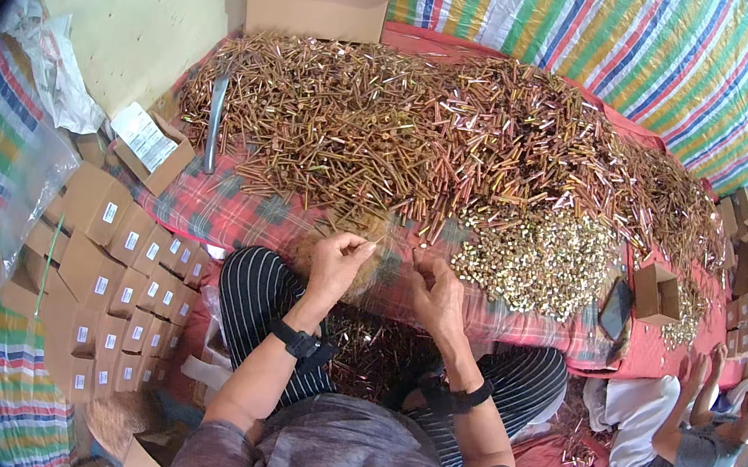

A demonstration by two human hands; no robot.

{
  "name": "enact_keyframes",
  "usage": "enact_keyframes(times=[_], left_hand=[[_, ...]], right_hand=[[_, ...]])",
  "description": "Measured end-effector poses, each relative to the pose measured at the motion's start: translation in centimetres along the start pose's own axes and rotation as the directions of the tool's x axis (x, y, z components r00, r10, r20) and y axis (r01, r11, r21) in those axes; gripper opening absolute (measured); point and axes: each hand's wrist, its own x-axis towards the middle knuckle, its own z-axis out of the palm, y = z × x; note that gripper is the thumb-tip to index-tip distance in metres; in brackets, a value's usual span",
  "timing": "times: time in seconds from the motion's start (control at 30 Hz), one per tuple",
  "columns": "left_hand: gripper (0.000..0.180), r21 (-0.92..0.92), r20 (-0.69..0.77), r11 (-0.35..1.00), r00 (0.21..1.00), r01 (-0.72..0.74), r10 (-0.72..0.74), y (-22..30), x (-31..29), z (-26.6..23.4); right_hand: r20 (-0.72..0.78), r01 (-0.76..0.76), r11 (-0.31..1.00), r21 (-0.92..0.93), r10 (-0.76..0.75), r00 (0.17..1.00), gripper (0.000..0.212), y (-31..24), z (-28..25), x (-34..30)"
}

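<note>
Grey shirt (336, 451) nearest, left hand (339, 262) and right hand (438, 291) press fingertips together (contents unclear) before coppery rods (350, 126).

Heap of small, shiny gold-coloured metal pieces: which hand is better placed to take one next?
Probably the right hand: it is close to the left edge of the heap, while the left hand is farther away.

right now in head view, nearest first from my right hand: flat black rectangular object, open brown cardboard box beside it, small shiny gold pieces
1. Gold pieces, just right
2. Black object, beyond them
3. Cardboard box, farther right
</note>
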Motion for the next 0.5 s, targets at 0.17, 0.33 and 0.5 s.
enact_keyframes(times=[0.17, 0.33, 0.5], left_hand=[[0.014, -0.498, 0.211, 0.796, 0.939, 0.344, -0.273, 2.4, -1.7, 0.7], [0.010, -0.604, 0.310, 0.707, 0.925, 0.369, -0.219, 3.3, -1.8, 0.5], [0.011, -0.609, 0.313, 0.708, 0.928, 0.358, -0.201, 4.2, -2.0, 0.6]], right_hand=[[0.060, -0.009, 0.996, 0.092, 0.003, 0.998, 0.016, -1.6, -0.8, -1.5], [0.078, 0.040, 0.993, 0.111, -0.049, 0.996, 0.016, -2.0, -1.3, -3.0], [0.018, 0.124, 0.992, 0.037, -0.125, 0.992, 0.015, -2.8, -1.6, -3.6]])
